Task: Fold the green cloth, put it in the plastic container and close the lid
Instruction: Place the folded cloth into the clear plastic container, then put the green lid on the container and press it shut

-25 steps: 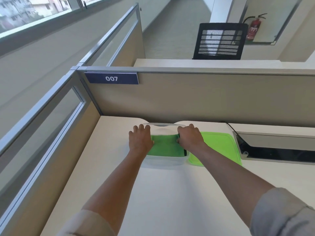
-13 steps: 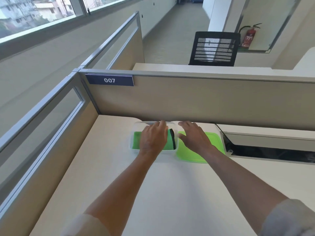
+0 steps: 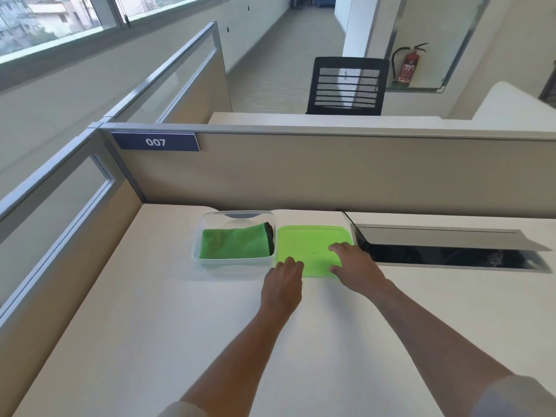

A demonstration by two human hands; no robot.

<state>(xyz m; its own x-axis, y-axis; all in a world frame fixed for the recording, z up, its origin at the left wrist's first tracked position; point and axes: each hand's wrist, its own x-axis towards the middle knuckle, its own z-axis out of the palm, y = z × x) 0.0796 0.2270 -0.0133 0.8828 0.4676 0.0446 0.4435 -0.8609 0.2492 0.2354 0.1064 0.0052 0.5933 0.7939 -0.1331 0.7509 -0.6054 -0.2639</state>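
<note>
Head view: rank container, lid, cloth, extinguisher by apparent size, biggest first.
1-2. container and lid: look about alike, so no ranking; both hands overlap the lid.
3. cloth: lies inside the container.
4. extinguisher: looks smallest, but it stands far off, so true size is unsure.

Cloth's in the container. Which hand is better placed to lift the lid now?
Right, probably. The right hand lies flat across the green lid; the left hand only touches its near left corner, beside the container.
</note>
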